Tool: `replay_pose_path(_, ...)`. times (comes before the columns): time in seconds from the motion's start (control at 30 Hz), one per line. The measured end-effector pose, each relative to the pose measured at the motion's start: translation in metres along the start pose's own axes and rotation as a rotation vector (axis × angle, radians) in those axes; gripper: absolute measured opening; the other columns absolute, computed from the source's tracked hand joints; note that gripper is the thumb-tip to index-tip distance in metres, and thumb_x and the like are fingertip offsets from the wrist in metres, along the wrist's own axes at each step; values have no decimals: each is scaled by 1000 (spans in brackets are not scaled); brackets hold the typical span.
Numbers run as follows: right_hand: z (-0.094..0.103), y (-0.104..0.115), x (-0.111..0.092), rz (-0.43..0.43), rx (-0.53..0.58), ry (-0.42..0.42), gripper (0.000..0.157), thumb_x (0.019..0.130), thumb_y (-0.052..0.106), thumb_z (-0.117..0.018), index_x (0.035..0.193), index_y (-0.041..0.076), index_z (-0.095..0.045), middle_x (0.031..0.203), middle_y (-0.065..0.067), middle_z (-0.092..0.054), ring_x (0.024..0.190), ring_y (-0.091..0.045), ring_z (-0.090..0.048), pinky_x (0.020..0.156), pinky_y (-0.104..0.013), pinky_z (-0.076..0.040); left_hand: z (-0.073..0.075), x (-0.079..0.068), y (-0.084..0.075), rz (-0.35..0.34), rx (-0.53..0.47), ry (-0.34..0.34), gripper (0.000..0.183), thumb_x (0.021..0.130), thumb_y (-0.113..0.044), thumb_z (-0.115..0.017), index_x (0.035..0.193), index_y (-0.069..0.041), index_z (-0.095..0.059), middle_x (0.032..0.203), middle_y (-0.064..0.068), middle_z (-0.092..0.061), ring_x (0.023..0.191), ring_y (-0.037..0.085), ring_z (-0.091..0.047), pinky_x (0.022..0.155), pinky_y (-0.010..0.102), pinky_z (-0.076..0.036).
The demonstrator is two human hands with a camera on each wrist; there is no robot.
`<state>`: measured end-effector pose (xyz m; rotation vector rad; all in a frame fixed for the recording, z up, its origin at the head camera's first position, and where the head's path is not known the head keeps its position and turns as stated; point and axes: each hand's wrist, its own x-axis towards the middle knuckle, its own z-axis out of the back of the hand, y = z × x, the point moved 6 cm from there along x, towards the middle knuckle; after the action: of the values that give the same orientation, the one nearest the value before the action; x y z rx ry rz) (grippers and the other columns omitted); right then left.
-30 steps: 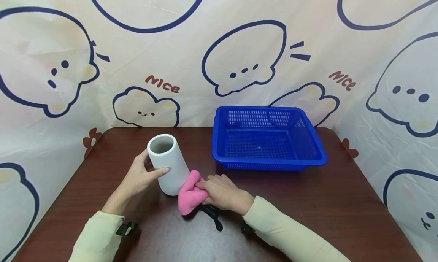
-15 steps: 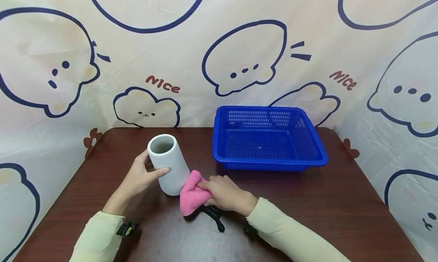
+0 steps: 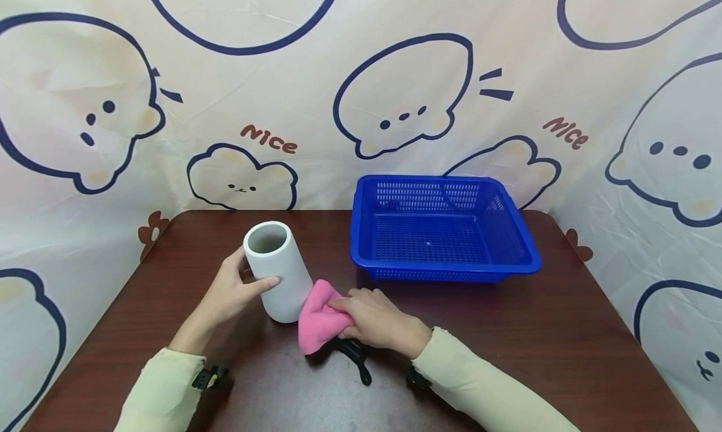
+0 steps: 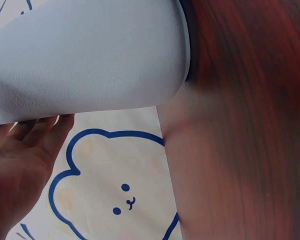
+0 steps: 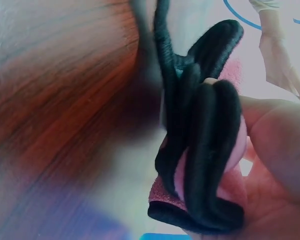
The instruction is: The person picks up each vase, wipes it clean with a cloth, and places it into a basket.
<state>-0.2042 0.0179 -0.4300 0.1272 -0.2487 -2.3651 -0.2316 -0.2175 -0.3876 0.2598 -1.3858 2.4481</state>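
A white tapered vase [image 3: 287, 280] stands on the left of the table, its round mouth facing up. My left hand [image 3: 237, 288] grips its left side, thumb across the front and the fingers behind. In the left wrist view, fingertips of the left hand [image 4: 25, 170] lie against the vase wall [image 4: 100, 60]. My right hand [image 3: 379, 319] pinches a bunched pink cloth [image 3: 321, 322] at the vase's lower right side. Thick black edging [image 5: 210, 145] folds along the cloth in the right wrist view. Below the hand, a black loop [image 3: 361, 364] hangs from it.
Behind the right hand, a blue perforated plastic basket [image 3: 442, 269] stands at the back right of the dark brown wooden table [image 3: 536, 350]. A printed cloth backdrop [image 3: 316, 106] encloses the back and sides. Each wrist wears a small black device [image 3: 209, 377].
My right hand has shifted slightly to the right and toward me, with the pink cloth and its black loop. The left hand and vase have not moved.
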Motion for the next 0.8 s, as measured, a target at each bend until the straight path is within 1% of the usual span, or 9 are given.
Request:
replay_pose_path(0.17, 3, 0, -2, -14, 12, 9, 52, 92, 39, -74, 140, 25, -61, 112, -1, -70, 100, -15, -62, 83, -33, -49, -1, 0, 0, 10, 1, 4, 62, 87, -14, -79, 142, -10, -50, 126, 4, -62, 108, -2, -60, 90, 18, -51)
replay_pose_path(0.5, 15, 3, -7, -11, 45, -37, 53, 93, 39, -72, 142, 23, -59, 120, -1, -69, 105, -16, -60, 86, -34, -48, -1, 0, -2, 13, -3, 8, 63, 87, -14, -78, 143, -11, -49, 128, 6, -61, 108, -1, -60, 91, 17, -51)
replay_pose_path(0.67, 23, 6, -10, -5, 47, -68, 53, 93, 40, -72, 142, 24, -59, 116, 0, -69, 104, -15, -60, 84, -32, -47, -1, 0, -2, 20, -3, 13, 63, 88, -15, -78, 143, -12, -49, 129, 5, -61, 109, 0, -60, 91, 18, -51)
replay_pose_path(0.8, 29, 9, -14, 1, 58, -96, 53, 92, 40, -73, 141, 24, -59, 108, 0, -67, 101, -14, -58, 82, -31, -45, -1, 0, -2, 22, -4, 15, 63, 88, -15, -78, 143, -13, -49, 129, 5, -61, 109, 0, -60, 92, 19, -51)
